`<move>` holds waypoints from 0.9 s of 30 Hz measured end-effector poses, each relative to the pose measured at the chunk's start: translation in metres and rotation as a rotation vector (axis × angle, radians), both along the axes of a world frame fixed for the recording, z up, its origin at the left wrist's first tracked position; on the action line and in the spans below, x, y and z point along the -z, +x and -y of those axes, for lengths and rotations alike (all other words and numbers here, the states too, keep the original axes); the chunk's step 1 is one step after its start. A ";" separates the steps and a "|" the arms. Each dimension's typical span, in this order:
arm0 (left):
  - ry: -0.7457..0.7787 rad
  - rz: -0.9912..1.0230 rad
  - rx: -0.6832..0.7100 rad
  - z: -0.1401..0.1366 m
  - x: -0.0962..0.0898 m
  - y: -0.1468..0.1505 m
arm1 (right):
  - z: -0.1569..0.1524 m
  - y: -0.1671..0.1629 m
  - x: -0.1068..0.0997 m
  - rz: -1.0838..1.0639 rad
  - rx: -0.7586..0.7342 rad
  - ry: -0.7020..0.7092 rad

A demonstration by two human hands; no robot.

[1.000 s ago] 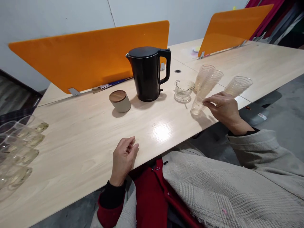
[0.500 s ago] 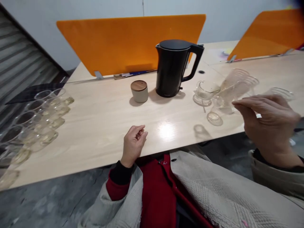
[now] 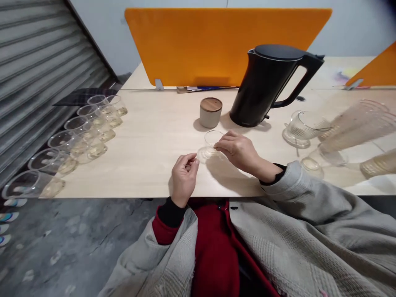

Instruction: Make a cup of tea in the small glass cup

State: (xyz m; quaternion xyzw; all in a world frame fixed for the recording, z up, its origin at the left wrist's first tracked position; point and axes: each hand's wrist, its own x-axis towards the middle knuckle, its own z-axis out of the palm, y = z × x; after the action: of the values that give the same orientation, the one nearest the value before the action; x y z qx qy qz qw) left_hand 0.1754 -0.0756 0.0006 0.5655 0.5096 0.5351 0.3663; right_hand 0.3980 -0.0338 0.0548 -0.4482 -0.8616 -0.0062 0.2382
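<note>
- Our right hand (image 3: 237, 149) reaches across in front of us and pinches a small clear glass cup (image 3: 211, 144) at its rim with the fingertips; the cup stands on the pale wooden surface (image 3: 148, 136), close to the near edge.
- Our left hand (image 3: 185, 176) rests at the near edge of the surface, just beside the cup, with the fingers curled loosely inward and holding nothing.
- Behind the cup, near it, we see a small beige canister (image 3: 210, 112) with a wooden lid.
- Just to the right of the canister stands a black electric kettle (image 3: 268, 86), its handle turned to the right.
- Right of the kettle sits a ribbed glass dripper (image 3: 301, 128) on a glass base.
- Further right we see a stack of ribbed clear cups (image 3: 355, 126) lying tilted on its side, and another such cup (image 3: 379, 163) at the right edge of the view; both are blurred.
- Along the left end of the surface, well apart from our hands, a row of clear glass cups (image 3: 80, 134) runs from far to near.
- An orange divider panel (image 3: 222, 43) stands upright at the back of the surface, behind the kettle and canister.
- We wear a grey knitted coat over a red garment with black cuffs.
</note>
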 end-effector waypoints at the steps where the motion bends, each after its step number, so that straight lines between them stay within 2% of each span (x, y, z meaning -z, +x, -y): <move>1: 0.002 0.001 0.006 0.000 -0.002 0.000 | -0.001 -0.003 0.001 0.027 -0.003 0.000; 11: -0.008 -0.004 0.041 0.003 -0.005 -0.001 | -0.006 -0.006 0.001 0.133 0.033 0.056; 18: -0.002 -0.012 0.046 0.003 -0.006 -0.001 | -0.008 -0.003 0.002 0.060 0.012 0.049; 21: 0.001 0.000 0.049 0.004 -0.006 -0.001 | -0.006 0.002 -0.005 -0.030 -0.009 0.068; 24: -0.002 0.002 0.052 0.004 -0.006 -0.001 | -0.015 0.012 -0.019 -0.142 0.057 0.112; 27: -0.002 -0.001 0.060 0.004 -0.005 -0.001 | -0.040 0.022 -0.029 -0.181 0.189 0.147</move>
State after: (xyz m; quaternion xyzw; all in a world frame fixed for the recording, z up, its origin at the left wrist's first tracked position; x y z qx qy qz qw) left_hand 0.1746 -0.0791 0.0057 0.5804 0.4930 0.5233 0.3825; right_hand 0.4201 0.0065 0.0841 -0.5075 -0.7877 -0.0513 0.3455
